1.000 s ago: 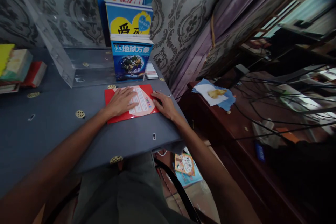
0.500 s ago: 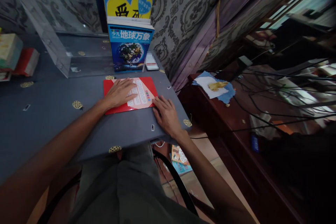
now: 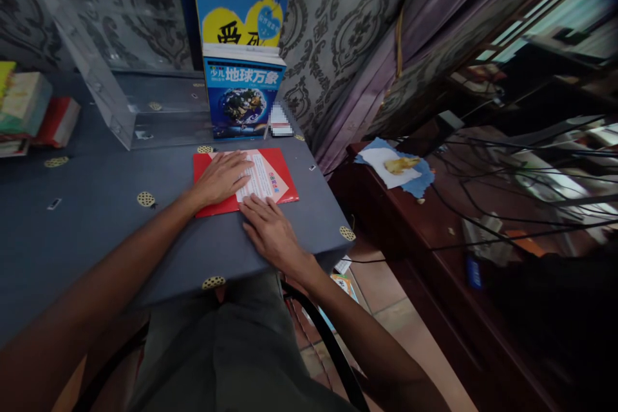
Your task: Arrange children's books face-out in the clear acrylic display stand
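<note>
A red book (image 3: 284, 170) with a pale pink panel of printed text lies flat near the right end of the table. My left hand (image 3: 223, 177) rests palm down on its left half, fingers stretched out and covering part of the print. At the book's front edge, my right hand (image 3: 271, 228) lies flat with its fingertips on the lower part of the cover. Behind the book stands a blue book (image 3: 245, 96) with a globe on its front, and a yellow and blue book (image 3: 241, 9) stands behind that one.
A clear plastic rack (image 3: 111, 96) stands at the back of the table. Several books (image 3: 24, 106) are piled at the far left. On the right, a dark wooden desk (image 3: 410, 219) carries a cloth (image 3: 422, 177) and tangled cables. A black chair arm (image 3: 318, 315) curves beside my leg.
My right hand has moved left from the book's right corner to the middle of its front edge. The left hand stays on the cover. The view has shifted slightly.
</note>
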Action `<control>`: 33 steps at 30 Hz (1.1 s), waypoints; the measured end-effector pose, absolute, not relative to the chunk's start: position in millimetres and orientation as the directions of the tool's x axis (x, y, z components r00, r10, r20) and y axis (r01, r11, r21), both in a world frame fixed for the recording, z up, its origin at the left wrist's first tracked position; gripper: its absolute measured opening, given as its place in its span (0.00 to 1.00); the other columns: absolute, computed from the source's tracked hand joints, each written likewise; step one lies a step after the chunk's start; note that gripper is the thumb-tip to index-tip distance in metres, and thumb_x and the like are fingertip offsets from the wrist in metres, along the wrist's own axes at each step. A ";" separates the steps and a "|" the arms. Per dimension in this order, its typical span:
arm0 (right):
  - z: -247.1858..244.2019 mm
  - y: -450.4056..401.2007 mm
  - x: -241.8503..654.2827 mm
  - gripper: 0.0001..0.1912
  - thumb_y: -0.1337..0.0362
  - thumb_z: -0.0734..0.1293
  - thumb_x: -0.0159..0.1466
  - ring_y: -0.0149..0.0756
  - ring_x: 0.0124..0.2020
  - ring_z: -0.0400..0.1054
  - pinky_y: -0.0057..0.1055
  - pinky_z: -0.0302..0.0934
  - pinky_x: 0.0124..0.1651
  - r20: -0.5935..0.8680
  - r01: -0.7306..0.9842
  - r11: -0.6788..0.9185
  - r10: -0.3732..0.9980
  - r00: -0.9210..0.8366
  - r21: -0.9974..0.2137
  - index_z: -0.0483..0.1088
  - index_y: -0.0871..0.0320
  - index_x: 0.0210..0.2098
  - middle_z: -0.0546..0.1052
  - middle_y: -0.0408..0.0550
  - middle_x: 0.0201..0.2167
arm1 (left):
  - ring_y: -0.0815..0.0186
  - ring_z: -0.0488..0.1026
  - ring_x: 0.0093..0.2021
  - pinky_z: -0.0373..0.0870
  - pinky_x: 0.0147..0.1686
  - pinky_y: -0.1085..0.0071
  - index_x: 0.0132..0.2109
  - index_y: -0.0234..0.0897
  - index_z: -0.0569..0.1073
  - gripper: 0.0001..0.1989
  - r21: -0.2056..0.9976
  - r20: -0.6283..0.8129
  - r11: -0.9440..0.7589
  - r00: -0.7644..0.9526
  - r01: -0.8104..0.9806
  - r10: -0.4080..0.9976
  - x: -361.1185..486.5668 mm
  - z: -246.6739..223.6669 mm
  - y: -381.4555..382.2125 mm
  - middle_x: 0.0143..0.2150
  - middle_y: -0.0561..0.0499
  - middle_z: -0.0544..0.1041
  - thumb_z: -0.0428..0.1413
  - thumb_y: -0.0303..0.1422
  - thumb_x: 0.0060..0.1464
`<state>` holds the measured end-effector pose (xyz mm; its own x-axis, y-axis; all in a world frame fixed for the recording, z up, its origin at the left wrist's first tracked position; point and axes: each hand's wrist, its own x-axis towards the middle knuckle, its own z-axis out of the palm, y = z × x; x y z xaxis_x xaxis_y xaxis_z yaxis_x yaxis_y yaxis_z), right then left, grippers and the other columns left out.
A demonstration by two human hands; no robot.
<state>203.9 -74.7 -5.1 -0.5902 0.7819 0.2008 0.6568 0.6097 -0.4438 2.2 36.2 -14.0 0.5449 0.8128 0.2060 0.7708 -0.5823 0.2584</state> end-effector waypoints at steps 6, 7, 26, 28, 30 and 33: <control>-14.7 -68.6 255.3 0.22 0.64 0.59 0.73 0.46 0.72 0.58 0.57 0.50 0.73 0.238 0.760 0.478 0.878 -0.414 -0.441 0.68 0.54 0.65 0.70 0.53 0.66 | 0.53 0.59 0.72 0.53 0.69 0.49 0.64 0.38 0.70 0.23 0.245 0.221 -0.586 0.544 0.772 0.810 4.1 -11.0 33.6 0.69 0.42 0.69 0.44 0.40 0.69; -16.8 -67.2 260.4 0.22 0.64 0.59 0.73 0.46 0.72 0.58 0.58 0.50 0.72 0.245 0.770 0.459 0.888 -0.389 -0.443 0.69 0.54 0.65 0.71 0.53 0.66 | 0.53 0.60 0.71 0.54 0.69 0.49 0.63 0.38 0.71 0.22 0.233 0.232 -0.589 0.544 0.774 0.806 4.4 -9.8 32.8 0.68 0.42 0.70 0.44 0.39 0.69; -22.2 -62.4 266.5 0.21 0.65 0.60 0.71 0.47 0.68 0.63 0.55 0.55 0.70 0.313 0.769 0.460 0.884 -0.348 -0.443 0.71 0.55 0.61 0.74 0.55 0.63 | 0.45 0.70 0.58 0.69 0.56 0.49 0.62 0.34 0.69 0.22 -0.087 0.051 -0.632 0.637 0.770 0.769 32.0 17.7 -31.3 0.58 0.34 0.73 0.46 0.43 0.70; -21.3 -60.6 266.2 0.19 0.65 0.61 0.71 0.48 0.67 0.65 0.54 0.57 0.69 0.321 0.769 0.467 0.879 -0.352 -0.436 0.73 0.56 0.59 0.75 0.56 0.62 | 0.42 0.69 0.61 0.69 0.57 0.48 0.63 0.30 0.68 0.22 -0.168 0.038 -0.636 0.650 0.753 0.759 35.6 12.3 -33.6 0.61 0.29 0.72 0.46 0.38 0.71; -19.2 -58.7 265.7 0.18 0.65 0.62 0.71 0.49 0.65 0.67 0.53 0.59 0.67 0.331 0.764 0.480 0.872 -0.361 -0.431 0.73 0.56 0.58 0.76 0.56 0.60 | 0.40 0.69 0.63 0.70 0.57 0.47 0.64 0.28 0.67 0.20 -0.227 0.033 -0.636 0.659 0.738 0.752 39.0 9.2 -35.5 0.62 0.26 0.71 0.46 0.32 0.70; -13.7 -55.9 264.6 0.18 0.65 0.62 0.70 0.50 0.62 0.68 0.52 0.62 0.64 0.336 0.756 0.493 0.865 -0.373 -0.431 0.72 0.57 0.59 0.77 0.56 0.59 | 0.42 0.74 0.58 0.74 0.49 0.51 0.60 0.25 0.69 0.18 -0.269 0.013 -0.648 0.675 0.713 0.738 42.1 11.7 -36.5 0.57 0.24 0.75 0.44 0.24 0.68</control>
<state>264.6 -55.9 -13.7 -0.3725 0.8649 0.3364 0.7560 0.4930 -0.4305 42.1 -36.5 11.7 0.6752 0.7375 0.0134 0.7129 -0.6477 -0.2688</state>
